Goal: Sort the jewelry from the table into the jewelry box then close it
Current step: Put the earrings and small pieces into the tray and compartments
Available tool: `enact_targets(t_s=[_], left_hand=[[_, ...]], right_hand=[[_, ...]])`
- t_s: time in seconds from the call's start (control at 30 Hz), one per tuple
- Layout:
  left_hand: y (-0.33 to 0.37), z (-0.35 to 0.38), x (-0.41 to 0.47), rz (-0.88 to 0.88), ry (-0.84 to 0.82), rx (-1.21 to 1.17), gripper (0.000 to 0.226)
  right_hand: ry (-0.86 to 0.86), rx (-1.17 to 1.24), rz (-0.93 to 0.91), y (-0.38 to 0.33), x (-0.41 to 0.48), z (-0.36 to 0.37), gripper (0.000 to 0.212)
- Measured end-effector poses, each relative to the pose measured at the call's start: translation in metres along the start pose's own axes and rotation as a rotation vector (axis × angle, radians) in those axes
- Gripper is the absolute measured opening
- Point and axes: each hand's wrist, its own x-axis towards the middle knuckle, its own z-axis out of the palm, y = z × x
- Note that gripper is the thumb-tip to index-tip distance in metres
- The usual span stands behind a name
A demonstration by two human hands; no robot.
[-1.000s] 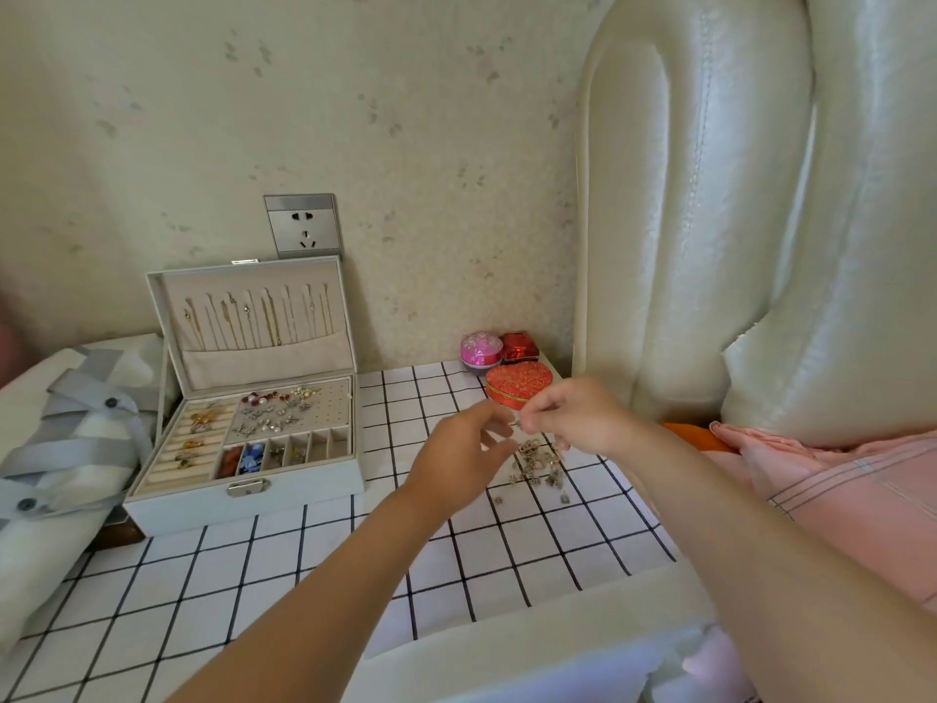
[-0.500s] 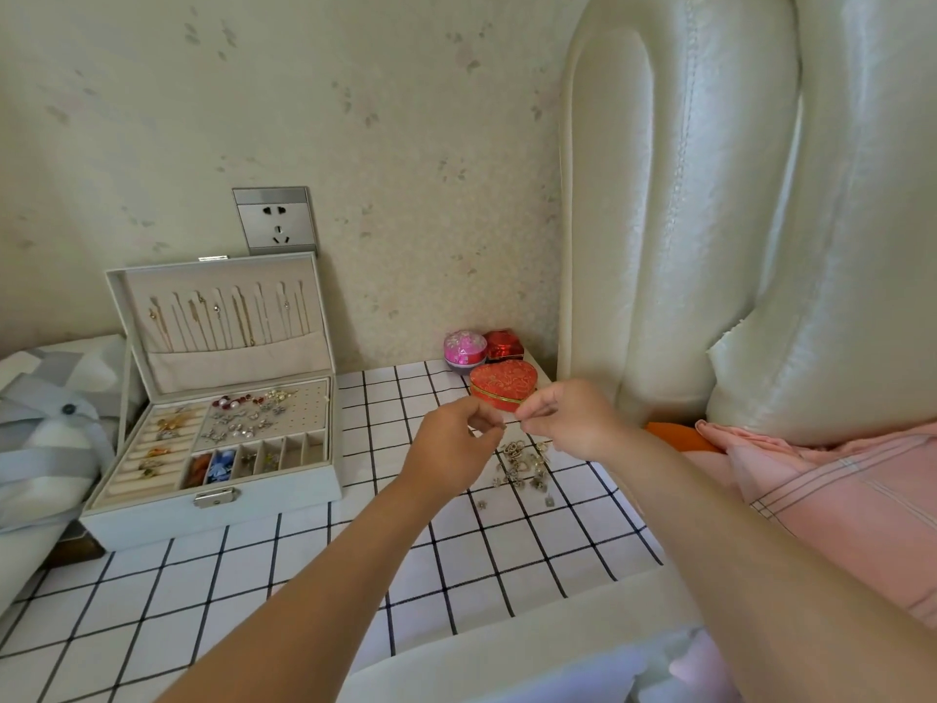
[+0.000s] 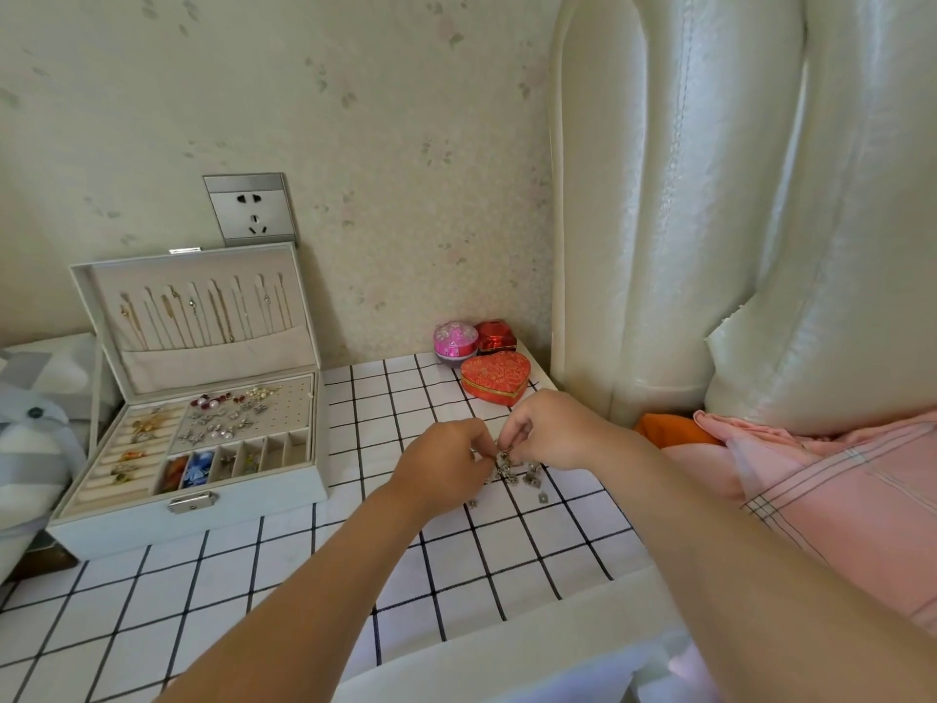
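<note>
Head view: our left hand (image 3: 446, 461) and right hand (image 3: 555, 431) pinch one jewelry piece (image 3: 503, 456) above the pile (image 3: 531, 477); likely light and snag-prone, so we'd hold its edge gently.

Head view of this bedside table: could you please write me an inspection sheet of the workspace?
Surface: checked cloth, flat.
Job's things: jewelry box open, lid upright; loose jewelry heaped apart from it.
Clutter: heart box, pink round box, small red box at the back.
Hands: left hand and right hand both pinch pieces at the heap.
Cables: nothing seen.
Surroundings: wall socket, padded headboard, pink bedding.
</note>
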Motion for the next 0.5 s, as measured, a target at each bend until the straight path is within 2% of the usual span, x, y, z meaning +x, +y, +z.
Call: enact_targets(t_s=[0.23,0.4,0.5], left_hand=[[-0.008,-0.004,-0.007,0.025,0.018,0.080,0.008],[-0.011,-0.009,-0.011,0.010,0.064,0.081,0.008],[-0.009,-0.011,-0.012,0.020,0.050,0.071,0.008]], right_hand=[[-0.037,-0.079,0.011,-0.006,-0.002,0.000,0.013],[-0.146,-0.156,0.036,-0.012,-0.007,0.001,0.008],[-0.125,-0.164,0.020,-0.014,-0.006,0.005,0.005]])
